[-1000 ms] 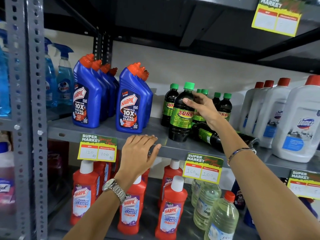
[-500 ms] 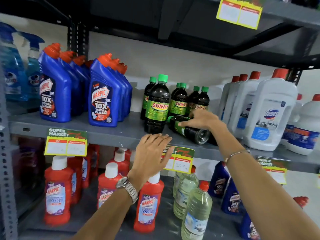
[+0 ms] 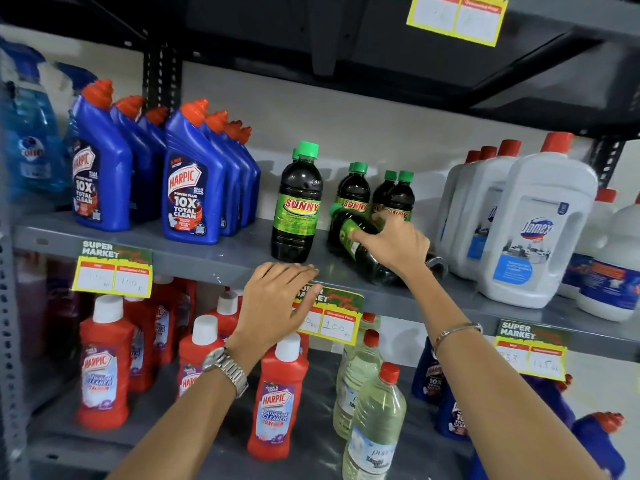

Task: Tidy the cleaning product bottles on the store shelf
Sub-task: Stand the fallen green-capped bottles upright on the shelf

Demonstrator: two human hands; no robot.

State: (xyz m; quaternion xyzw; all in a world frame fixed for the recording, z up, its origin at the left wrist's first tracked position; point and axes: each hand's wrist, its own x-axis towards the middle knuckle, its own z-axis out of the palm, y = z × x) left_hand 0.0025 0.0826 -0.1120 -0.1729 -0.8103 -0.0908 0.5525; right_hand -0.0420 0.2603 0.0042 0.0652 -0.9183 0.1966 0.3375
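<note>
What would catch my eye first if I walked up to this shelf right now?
Probably the one dark Sunny bottle lying on its side on the middle shelf, with the right hand closing over it while its green-capped neighbours stand upright. The left hand rests on the shelf's front edge. After that, the blue Harpic bottles to the left and the big white Domex jug to the right.

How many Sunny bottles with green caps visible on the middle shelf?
7: two upright in front-left file, two upright in the middle, two upright behind the right hand, one lying on its side under the right hand. More may be hidden.
</note>
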